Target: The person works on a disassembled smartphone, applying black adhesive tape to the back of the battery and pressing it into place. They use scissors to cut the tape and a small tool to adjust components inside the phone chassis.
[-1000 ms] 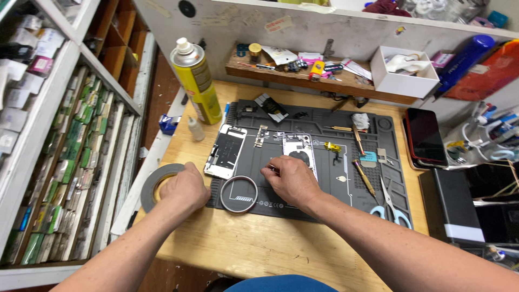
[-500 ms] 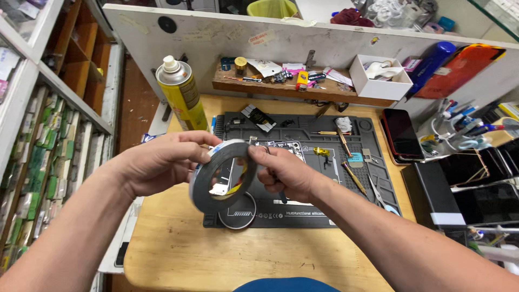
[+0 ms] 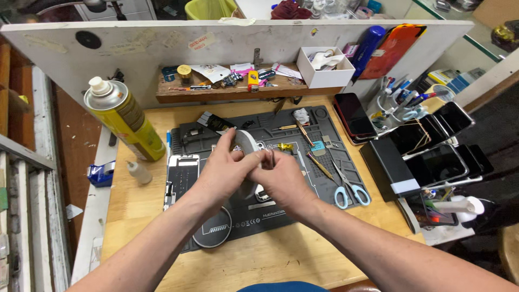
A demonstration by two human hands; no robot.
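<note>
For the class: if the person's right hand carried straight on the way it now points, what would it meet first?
The right hand points up-left into the tape roll it is already touching; beyond that, probably the left hand, though depth is unclear.

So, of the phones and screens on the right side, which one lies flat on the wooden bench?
The dark phone at the right edge of the grey mat lies flat, screen up. The other screens lean in a rack further right.

Work mat (image 3: 324, 178) lay centred on the desk (image 3: 140, 216). Spray can (image 3: 123, 120) stood left of mat, small bottle (image 3: 139, 172) in front of it. Scissors (image 3: 348, 189) lay on mat's right part. Shelf (image 3: 227, 89) ran behind mat, box (image 3: 324, 67) at its right end. Phones (image 3: 432, 146) lay right of desk.
</note>
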